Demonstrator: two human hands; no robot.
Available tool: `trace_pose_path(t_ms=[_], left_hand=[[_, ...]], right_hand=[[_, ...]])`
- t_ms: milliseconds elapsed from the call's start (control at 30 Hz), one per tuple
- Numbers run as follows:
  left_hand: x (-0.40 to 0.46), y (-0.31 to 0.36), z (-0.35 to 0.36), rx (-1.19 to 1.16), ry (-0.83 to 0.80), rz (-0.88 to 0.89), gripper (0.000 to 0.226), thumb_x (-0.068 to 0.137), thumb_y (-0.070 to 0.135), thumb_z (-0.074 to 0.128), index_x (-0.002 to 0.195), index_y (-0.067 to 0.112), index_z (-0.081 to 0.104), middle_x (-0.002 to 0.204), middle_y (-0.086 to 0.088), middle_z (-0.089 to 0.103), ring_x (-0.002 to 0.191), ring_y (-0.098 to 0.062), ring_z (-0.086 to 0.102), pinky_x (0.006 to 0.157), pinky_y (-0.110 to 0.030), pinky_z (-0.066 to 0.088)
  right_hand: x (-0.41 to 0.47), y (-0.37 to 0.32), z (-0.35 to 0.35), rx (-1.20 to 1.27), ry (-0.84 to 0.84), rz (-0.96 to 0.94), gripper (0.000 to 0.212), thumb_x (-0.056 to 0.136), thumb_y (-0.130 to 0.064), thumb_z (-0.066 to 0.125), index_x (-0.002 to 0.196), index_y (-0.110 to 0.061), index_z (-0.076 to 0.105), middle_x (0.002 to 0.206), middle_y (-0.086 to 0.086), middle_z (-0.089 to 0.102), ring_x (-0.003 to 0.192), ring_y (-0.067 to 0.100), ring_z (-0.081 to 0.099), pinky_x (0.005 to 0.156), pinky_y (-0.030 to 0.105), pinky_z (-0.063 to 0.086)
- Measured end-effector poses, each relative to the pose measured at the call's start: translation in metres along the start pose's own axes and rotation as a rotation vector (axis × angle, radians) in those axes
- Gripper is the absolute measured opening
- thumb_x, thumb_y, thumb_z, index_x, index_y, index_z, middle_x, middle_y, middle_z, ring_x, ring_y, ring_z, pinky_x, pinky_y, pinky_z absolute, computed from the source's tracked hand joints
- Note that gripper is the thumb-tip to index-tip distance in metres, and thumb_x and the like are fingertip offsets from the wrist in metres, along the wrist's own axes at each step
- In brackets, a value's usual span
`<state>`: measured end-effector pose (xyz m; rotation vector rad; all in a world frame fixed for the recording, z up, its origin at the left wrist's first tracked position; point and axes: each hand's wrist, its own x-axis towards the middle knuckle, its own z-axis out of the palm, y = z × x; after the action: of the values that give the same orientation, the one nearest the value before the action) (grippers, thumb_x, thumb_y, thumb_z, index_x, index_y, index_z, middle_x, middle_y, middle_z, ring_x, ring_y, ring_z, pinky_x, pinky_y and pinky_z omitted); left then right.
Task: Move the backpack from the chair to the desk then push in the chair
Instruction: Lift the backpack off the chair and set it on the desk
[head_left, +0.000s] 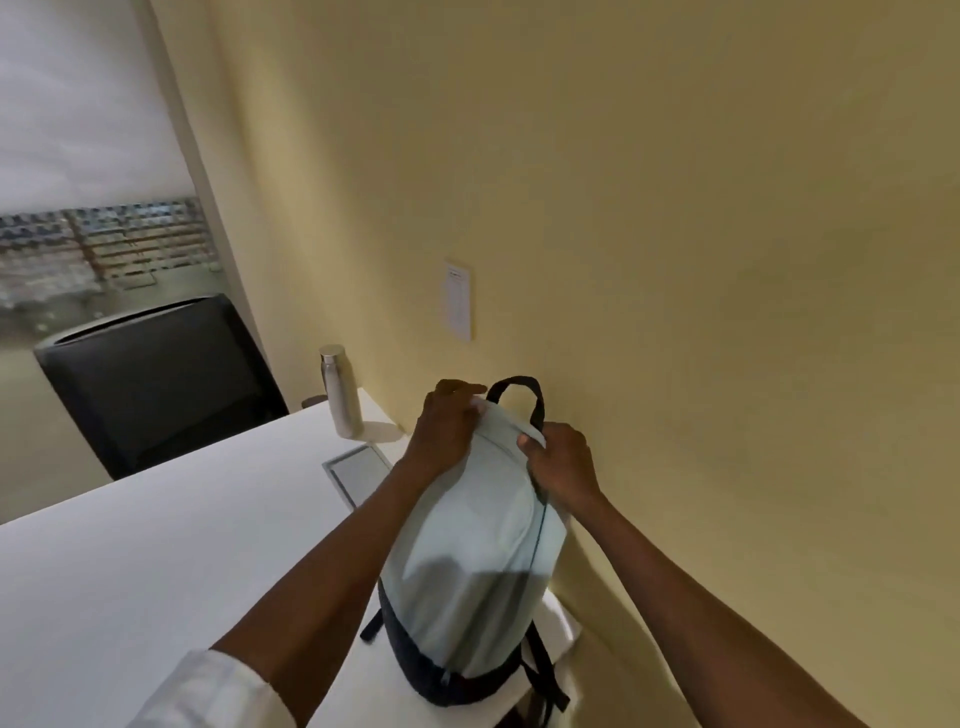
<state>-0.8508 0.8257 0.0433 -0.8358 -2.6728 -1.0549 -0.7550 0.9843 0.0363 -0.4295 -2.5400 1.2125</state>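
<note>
While the backpack (475, 551) stands at the surface's (156, 561) wall edge, the left hand (447, 428) and right hand (563, 465) pinch its top, fingers closed.

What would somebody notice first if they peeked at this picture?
First, the pale blue backpack standing on the white desk by the yellow wall, with the left hand and right hand gripping its top. Behind it, a silver bottle stands near the wall, and a black chair sits at the desk's far side.
</note>
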Motion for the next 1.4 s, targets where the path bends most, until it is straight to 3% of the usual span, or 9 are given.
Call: trace_pose_path(t_ms=[200,367,433,533,700,833,1100,1233,1400], left_hand=[[-0.011,-0.034,0.038,0.022,-0.121,-0.245,0.067,0.105,0.033,0.044,0.156,0.004,0.012,0.162,-0.021,0.013,0.15,-0.041,0.009,0.12,-0.051,0.014],[-0.053,-0.066,0.063,-0.267,-0.139,-0.99,0.093,0.092,0.071,0.038,0.157,0.017,0.001,0.164,-0.022,-0.001,0.148,-0.05,0.004,0.118,-0.064,0.013],[-0.071,-0.072,0.071,-0.499,-0.116,-1.218,0.106,0.083,0.081,0.041,0.157,0.018,-0.001,0.164,-0.021,-0.002,0.148,-0.048,0.009,0.118,-0.065,0.016],[-0.08,-0.07,0.08,-0.806,-0.104,-1.426,0.12,0.071,0.089,0.048,0.156,0.021,-0.001,0.163,-0.018,0.008,0.146,-0.049,0.014,0.111,-0.074,0.011],[-0.057,-0.054,0.096,-0.87,-0.099,-1.301,0.105,0.083,0.081,0.041,0.158,0.022,-0.002,0.164,-0.017,0.009,0.147,-0.045,0.017,0.115,-0.071,0.013],[-0.053,-0.044,0.105,-0.77,-0.165,-1.08,0.088,0.092,0.074,0.034,0.157,0.033,-0.01,0.165,-0.014,-0.011,0.15,-0.043,0.007,0.117,-0.065,0.017],[-0.064,-0.044,0.101,-0.473,-0.21,-1.134,0.08,0.095,0.07,0.026,0.157,0.032,-0.008,0.163,-0.016,-0.022,0.148,-0.049,-0.011,0.118,-0.068,0.005],[-0.066,-0.037,0.099,-0.328,-0.137,-0.89,0.074,0.1,0.062,0.019,0.158,0.023,-0.007,0.163,-0.017,-0.023,0.148,-0.045,-0.018,0.116,-0.067,-0.001],[-0.071,-0.02,0.086,-0.161,-0.023,-0.556,0.073,0.102,0.055,0.018,0.158,0.014,-0.006,0.164,-0.018,-0.018,0.15,-0.04,-0.015,0.118,-0.061,0.003]], right_hand=[[0.022,0.026,0.004,-0.376,0.168,-0.118,0.025,0.102,-0.023,0.047,0.079,-0.011,0.051,0.078,0.01,0.064,0.072,0.03,0.061,0.058,0.034,0.038],[0.022,0.021,0.017,-0.51,0.264,-0.189,0.031,0.098,-0.014,0.049,0.128,-0.007,0.048,0.098,0.012,0.069,0.08,0.031,0.066,0.062,0.035,0.046],[0.016,0.025,0.023,-0.519,0.295,-0.306,0.051,0.091,-0.008,0.056,0.14,-0.005,0.042,0.12,0.017,0.063,0.101,0.034,0.064,0.08,0.041,0.053],[0.007,0.037,0.036,-0.694,0.262,-0.707,0.055,0.092,-0.02,0.056,0.143,-0.006,0.042,0.149,0.022,0.045,0.137,0.037,0.043,0.117,0.051,0.033],[0.001,0.073,0.033,-0.937,-0.164,-0.802,0.054,0.1,-0.046,0.04,0.137,-0.009,0.055,0.156,0.016,0.037,0.148,0.029,0.028,0.122,0.049,0.021],[0.005,0.085,0.017,-1.064,-0.062,-0.829,0.057,0.098,-0.035,0.052,0.136,0.009,0.051,0.149,0.027,0.042,0.142,0.035,0.038,0.114,0.046,0.038],[0.001,0.06,0.02,-0.828,-0.103,-0.694,0.047,0.101,-0.02,0.046,0.14,0.008,0.046,0.151,0.026,0.041,0.143,0.036,0.038,0.12,0.046,0.028],[0.001,0.058,0.016,-0.704,-0.003,-0.75,0.033,0.091,-0.006,0.063,0.119,0.011,0.064,0.13,0.029,0.061,0.124,0.039,0.059,0.106,0.05,0.047],[-0.009,0.07,0.014,-0.722,0.119,-0.832,0.04,0.097,-0.016,0.049,0.123,0.011,0.061,0.133,0.028,0.059,0.126,0.038,0.057,0.105,0.05,0.048]])
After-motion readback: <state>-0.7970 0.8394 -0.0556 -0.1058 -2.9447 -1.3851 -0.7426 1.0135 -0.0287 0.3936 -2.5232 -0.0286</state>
